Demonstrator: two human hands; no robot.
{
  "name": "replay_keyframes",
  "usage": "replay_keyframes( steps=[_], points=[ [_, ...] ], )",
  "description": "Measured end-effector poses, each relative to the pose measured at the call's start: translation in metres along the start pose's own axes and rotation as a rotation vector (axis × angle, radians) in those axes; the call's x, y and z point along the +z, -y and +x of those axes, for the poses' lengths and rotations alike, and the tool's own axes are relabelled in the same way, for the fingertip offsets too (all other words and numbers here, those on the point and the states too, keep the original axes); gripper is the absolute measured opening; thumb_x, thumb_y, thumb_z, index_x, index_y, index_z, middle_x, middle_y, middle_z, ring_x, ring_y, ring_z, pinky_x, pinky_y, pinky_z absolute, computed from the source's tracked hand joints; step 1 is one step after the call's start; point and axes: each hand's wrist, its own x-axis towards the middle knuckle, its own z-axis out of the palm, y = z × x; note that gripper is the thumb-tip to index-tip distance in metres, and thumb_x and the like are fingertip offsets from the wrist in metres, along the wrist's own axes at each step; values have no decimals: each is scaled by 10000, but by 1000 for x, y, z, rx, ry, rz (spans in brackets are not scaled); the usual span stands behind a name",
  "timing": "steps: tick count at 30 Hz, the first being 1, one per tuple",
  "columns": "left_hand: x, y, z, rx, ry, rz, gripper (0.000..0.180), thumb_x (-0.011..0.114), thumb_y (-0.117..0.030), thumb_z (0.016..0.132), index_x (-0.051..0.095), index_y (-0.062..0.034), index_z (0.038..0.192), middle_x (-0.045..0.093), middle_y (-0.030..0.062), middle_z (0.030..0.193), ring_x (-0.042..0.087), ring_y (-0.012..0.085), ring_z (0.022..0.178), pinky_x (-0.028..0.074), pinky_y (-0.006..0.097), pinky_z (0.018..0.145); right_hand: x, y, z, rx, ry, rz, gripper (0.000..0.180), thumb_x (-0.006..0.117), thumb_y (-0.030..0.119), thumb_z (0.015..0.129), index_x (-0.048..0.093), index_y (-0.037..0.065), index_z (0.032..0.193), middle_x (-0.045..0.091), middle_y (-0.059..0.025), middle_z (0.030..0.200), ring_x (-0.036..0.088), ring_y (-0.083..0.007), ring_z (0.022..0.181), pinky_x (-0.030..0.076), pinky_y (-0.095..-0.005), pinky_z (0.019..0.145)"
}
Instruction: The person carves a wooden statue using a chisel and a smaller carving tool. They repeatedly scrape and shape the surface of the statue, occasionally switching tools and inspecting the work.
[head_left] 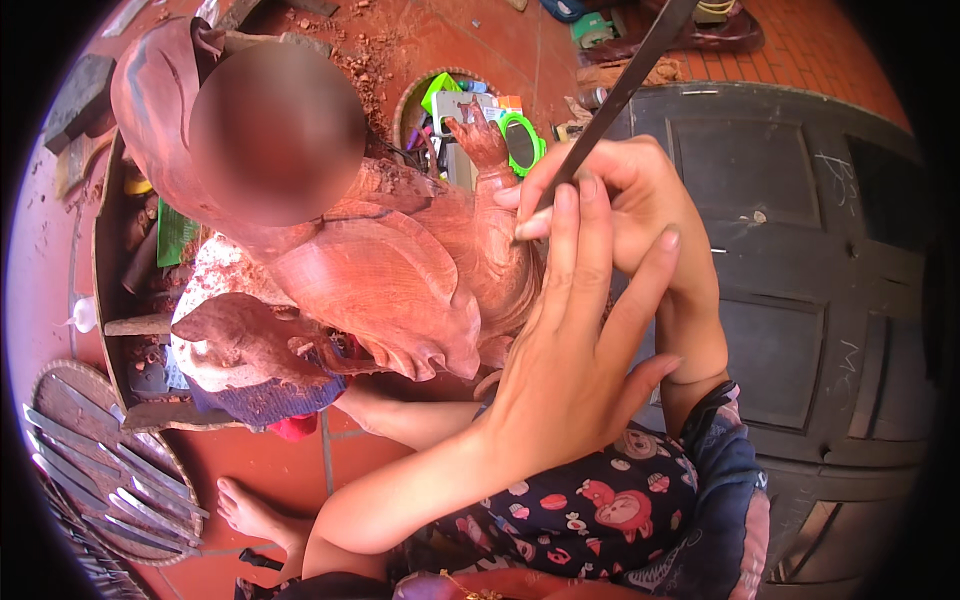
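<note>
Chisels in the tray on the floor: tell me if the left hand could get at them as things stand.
Probably yes. The left hand only steadies the chisel at the carving, and the tray of chisels lies uncovered on the floor at lower left.

Bright, warm daylight floods the scene and reddens everything, the near left hand [570, 370] looks slightly soft, a blurred oval hides part of the wooden carving [400, 270], and fisheye bending darkens into black corners.
</note>
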Motion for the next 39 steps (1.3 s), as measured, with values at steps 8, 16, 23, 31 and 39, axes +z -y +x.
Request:
replay_keyframes(
  steps=[8, 16, 23, 31, 39],
  points=[
    [0, -1, -1, 3, -17, -12, 809, 713, -219, 788, 309, -27, 1462, 72, 440, 1457, 90, 620, 1355, 212, 587, 1103, 0, 8, 0, 50, -15, -80, 162, 753, 62, 733, 673, 6, 862, 666, -59, 705, 608, -103, 629, 489, -276, 594],
    [1, 3, 1, 13, -26, 4, 808, 698, -232, 796, 298, -26, 1467, 70, 437, 1461, 81, 619, 1357, 183, 609, 1101, -3, -3, 9, 50, 66, 9, 148, 768, 55, 732, 675, -1, 833, 669, -62, 742, 605, -99, 669, 491, -268, 617],
    [7, -2, 1, 6, -62, -30, 817, 701, -245, 787, 302, -36, 1469, 66, 436, 1466, 63, 610, 1368, 167, 618, 1101, -15, -3, 18, 14, 253, 75, 112, 743, 16, 758, 677, -7, 845, 689, -54, 797, 642, -112, 745, 532, -266, 691],
    [8, 2, 2, 25, -145, -44, 821, 703, -257, 792, 298, -44, 1474, 66, 434, 1467, 59, 610, 1369, 184, 610, 1100, -17, 7, 33, 33, 359, -5, 123, 750, 47, 738, 686, 9, 834, 680, -60, 719, 631, -117, 668, 511, -270, 626],
    [7, 7, 7, 60, -229, -48, 807, 698, -316, 812, 310, -47, 1466, 64, 408, 1490, 62, 602, 1374, 142, 640, 1092, -17, 13, 49, -112, 369, -80, 132, 747, 59, 724, 684, 6, 827, 675, -85, 715, 638, -162, 642, 502, -289, 613]
  ],
)
